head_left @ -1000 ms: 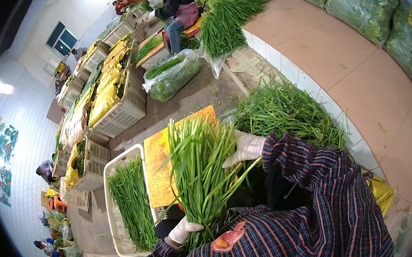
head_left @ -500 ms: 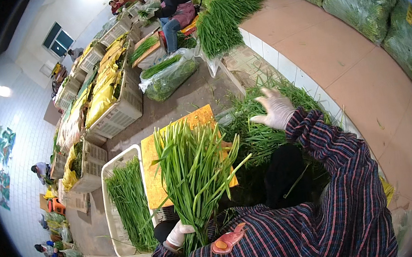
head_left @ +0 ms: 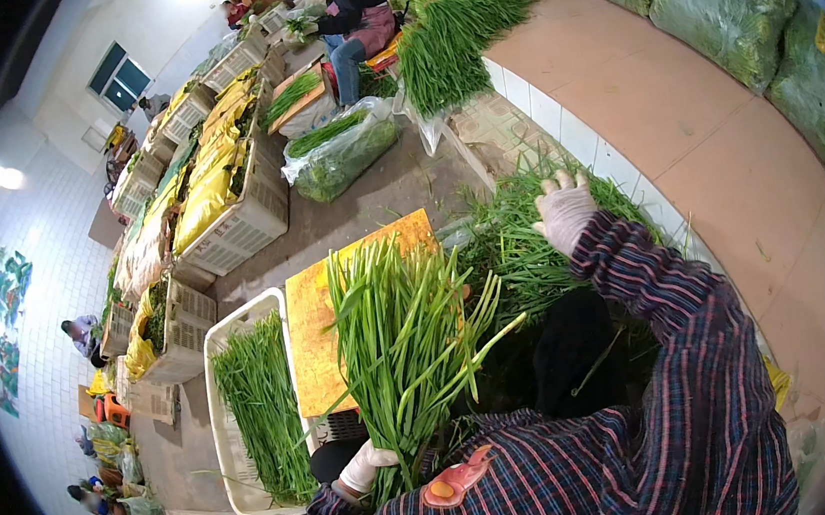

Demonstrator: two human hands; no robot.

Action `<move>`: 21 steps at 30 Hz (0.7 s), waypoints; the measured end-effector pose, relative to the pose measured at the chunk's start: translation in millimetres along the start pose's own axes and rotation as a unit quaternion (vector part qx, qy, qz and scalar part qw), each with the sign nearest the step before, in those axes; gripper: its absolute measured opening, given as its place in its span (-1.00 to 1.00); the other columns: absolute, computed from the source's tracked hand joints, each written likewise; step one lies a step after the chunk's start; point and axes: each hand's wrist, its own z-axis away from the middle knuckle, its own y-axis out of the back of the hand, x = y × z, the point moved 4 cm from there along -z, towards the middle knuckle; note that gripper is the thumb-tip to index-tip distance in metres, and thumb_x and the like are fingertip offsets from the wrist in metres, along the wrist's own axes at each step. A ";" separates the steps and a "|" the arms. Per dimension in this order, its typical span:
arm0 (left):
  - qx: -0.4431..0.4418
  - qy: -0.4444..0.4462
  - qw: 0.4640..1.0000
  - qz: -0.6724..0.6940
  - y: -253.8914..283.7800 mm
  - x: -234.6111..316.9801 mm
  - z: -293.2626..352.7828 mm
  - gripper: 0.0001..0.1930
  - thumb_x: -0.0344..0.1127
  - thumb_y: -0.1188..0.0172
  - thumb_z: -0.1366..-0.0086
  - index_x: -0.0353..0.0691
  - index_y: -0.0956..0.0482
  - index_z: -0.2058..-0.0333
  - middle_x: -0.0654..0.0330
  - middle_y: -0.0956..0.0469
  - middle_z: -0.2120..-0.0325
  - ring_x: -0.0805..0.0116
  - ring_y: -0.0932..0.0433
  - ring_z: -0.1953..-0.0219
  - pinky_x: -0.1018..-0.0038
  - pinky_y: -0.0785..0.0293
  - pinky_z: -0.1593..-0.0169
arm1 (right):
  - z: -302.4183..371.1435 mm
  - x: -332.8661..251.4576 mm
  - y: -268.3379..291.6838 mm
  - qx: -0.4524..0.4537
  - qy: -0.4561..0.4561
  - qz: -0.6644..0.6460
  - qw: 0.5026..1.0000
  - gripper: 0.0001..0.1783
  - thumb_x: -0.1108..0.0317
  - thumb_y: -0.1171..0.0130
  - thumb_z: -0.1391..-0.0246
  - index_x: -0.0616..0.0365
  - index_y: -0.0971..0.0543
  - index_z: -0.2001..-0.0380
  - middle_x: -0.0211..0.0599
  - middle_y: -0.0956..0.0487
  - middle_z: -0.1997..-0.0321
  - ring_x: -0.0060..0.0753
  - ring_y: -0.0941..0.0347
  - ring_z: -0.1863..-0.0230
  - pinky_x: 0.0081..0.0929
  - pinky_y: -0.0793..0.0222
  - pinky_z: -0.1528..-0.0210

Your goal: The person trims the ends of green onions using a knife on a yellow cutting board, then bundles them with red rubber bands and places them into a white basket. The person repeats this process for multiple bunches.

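My gloved left hand (head_left: 366,466) is closed round the lower end of a thick bunch of green chives (head_left: 404,349). The leaves fan upward across a yellow board (head_left: 314,353). To the right, my gloved right hand (head_left: 567,213) hovers at the edge of a loose heap of chives (head_left: 519,261). Its fingers are apart and slightly bent, with nothing visible in them. Left of the board, a white plastic crate (head_left: 216,419) holds chives laid lengthwise.
A tiled ledge (head_left: 604,66) runs along the right, bearing large clear bags of greens (head_left: 723,9). Ahead lie a bagged bundle (head_left: 341,154) and a tall chive pile (head_left: 441,53). A seated person (head_left: 353,22) works nearby. Stacked crates (head_left: 237,216) with yellow covers line the left.
My right hand has drawn slightly right, and its spread fingers have bent. The chive bunch in my left hand has shifted a little to the right.
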 end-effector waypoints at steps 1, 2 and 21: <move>0.002 -0.014 1.000 0.006 -2.0 -1.1 1.1 -0.33 -0.14 -0.25 0.01 -0.32 -0.31 -0.07 0.20 -0.44 0.05 0.38 -0.39 0.03 0.45 -0.26 -0.08 | 9.7 -11.3 22.7 0.047 0.045 -0.074 0.995 -0.56 0.06 0.02 -0.08 0.15 -0.50 0.11 -0.15 -0.39 -0.09 -0.14 -0.22 -0.16 -0.10 -0.02 -0.24; 0.013 -0.022 1.000 0.013 -3.9 -1.3 3.8 -0.37 -0.13 -0.24 0.01 -0.32 -0.35 -0.03 0.22 -0.46 0.10 0.41 -0.41 0.09 0.47 -0.30 -0.03 | 18.8 -29.7 53.5 0.018 0.118 -0.158 0.980 -0.50 -0.06 0.04 -0.07 0.11 -0.55 0.16 -0.22 -0.47 -0.01 -0.22 -0.29 -0.10 -0.16 -0.14 -0.17; -0.023 -0.057 0.997 0.049 -14.7 8.3 10.8 -0.42 -0.31 -0.24 -0.02 -0.31 -0.34 -0.05 0.27 -0.46 0.09 0.43 -0.40 0.09 0.48 -0.28 -0.04 | 32.5 -107.0 66.5 -0.049 0.226 -0.190 0.954 -0.04 -0.47 -0.03 0.26 0.13 -0.46 -0.02 -0.16 -0.13 -0.31 -0.03 0.08 -0.34 -0.09 0.08 -0.28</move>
